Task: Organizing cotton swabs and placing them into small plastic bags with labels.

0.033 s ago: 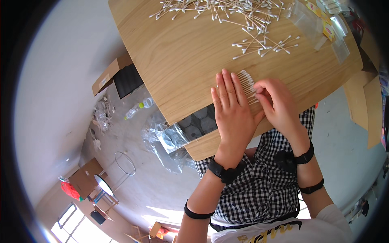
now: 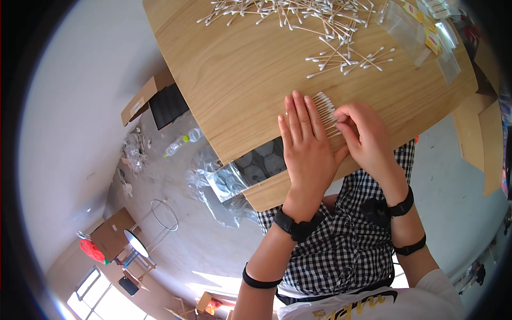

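Observation:
My left hand [image 2: 306, 149] lies flat on the wooden table [image 2: 240, 80], fingers straight and close together, its fingertips against a short neat row of cotton swabs [image 2: 323, 104]. My right hand [image 2: 368, 136] is curled at the other side of that row, fingertips pinching the swab sticks. A small loose group of swabs [image 2: 346, 56] lies just beyond the hands. A large scattered pile of swabs [image 2: 298, 16] covers the far edge of the table.
Small clear plastic bags [image 2: 421, 32] lie at the table's far right. On the floor to the left are an open cardboard box [image 2: 152, 98], a plastic bottle [image 2: 181, 144] and crumpled clear sheeting [image 2: 218, 181]. Flat cardboard [image 2: 488, 138] stands to the right.

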The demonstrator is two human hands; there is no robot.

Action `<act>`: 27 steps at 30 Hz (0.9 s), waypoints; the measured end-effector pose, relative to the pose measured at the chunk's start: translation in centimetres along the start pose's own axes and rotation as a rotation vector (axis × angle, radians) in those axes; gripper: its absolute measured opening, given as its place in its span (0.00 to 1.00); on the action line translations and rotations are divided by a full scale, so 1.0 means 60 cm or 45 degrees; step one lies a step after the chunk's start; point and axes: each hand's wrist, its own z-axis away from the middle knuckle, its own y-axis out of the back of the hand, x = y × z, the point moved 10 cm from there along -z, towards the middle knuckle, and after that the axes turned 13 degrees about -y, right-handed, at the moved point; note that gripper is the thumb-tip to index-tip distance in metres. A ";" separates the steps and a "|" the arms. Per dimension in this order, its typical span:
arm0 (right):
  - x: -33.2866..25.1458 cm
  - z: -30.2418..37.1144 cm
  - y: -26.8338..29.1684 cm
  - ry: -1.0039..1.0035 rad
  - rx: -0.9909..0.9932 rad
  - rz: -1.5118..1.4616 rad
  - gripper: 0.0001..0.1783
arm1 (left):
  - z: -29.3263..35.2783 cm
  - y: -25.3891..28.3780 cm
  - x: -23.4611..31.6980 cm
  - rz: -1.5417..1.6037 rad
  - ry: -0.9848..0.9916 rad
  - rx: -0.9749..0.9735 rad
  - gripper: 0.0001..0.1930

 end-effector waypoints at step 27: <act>0.025 0.017 -0.046 -0.176 -0.063 -1.141 0.35 | 0.045 0.018 -0.041 1.692 0.307 0.810 0.40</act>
